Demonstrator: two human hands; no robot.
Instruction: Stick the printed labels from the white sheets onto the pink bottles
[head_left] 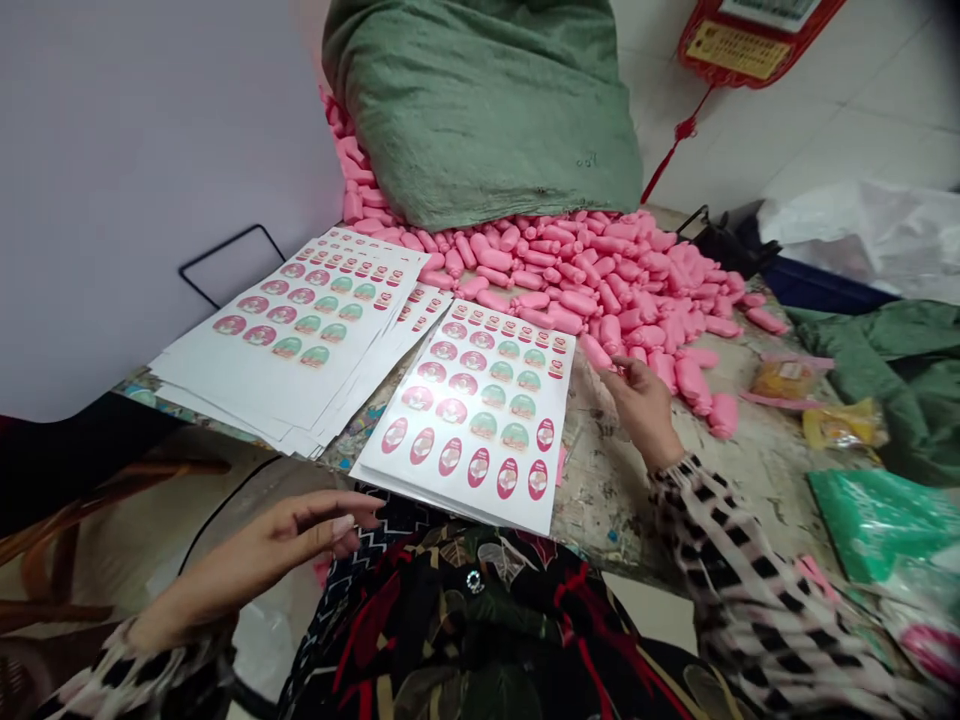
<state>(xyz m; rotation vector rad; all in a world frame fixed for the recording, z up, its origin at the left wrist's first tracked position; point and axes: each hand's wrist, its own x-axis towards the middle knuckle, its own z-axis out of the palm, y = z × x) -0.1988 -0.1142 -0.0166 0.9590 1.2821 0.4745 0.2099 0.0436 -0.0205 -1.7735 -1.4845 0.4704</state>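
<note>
My right hand (643,408) reaches to the near edge of a heap of small pink capsule-shaped pieces (592,268). Its thumb and fingertips close on the end of one pink piece (595,352). My left hand (315,530) hovers before the table edge with fingers stretched out and nothing in it. Just beyond it lies a stack of sticker sheets (390,480), printed with pink and green round labels and pink ovals. To the left, a second, looser pile of sticker sheets (225,375) has its lower rows of labels gone.
A large green cloth sack (495,120) slumps behind the heap. At right are small plastic packets (787,380), a green plastic bag (885,520) and a dark blue bin (832,285). A pale panel (165,190) stands at left, near a black wire frame (225,250).
</note>
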